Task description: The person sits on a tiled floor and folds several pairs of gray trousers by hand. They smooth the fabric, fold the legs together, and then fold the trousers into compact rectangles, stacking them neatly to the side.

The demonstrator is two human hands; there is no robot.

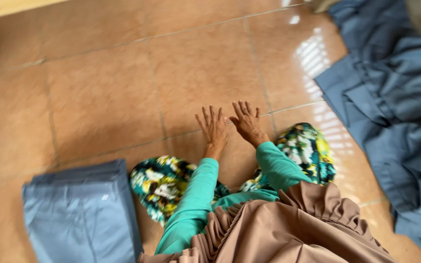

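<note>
Both hands are empty and spread flat, fingers fanned, hovering over or resting on bare floor (123,83); whether the palms touch the tile cannot be told from this angle. The left hand (214,127) and the right hand (247,122) lie side by side, thumbs nearly touching, at the centre of the view, as if marking a patch of floor between the knees. Neither holds cloth.

The things nearest the hands are two lots of blue-grey fabric. At about 8 o'clock from the hands, well apart, sits a folded stack (81,209), its edges squared and layered, set off to the person's left where it is out of the way of the spread arms. At about 3 o'clock, also apart, lies a loose pile (395,112) of the same cloth, rumpled and overlapping, running from the top right corner down the right edge; its disorder against the neat stack suggests unfolded pieces kept on one side and finished ones on the other.

Close in, green sleeves (196,199) run back from the wrists to a pleated brown garment (288,229) at 6 o'clock. Floral-print knees (164,182) flank the arms, so the person appears to sit or kneel on the tile.
</note>
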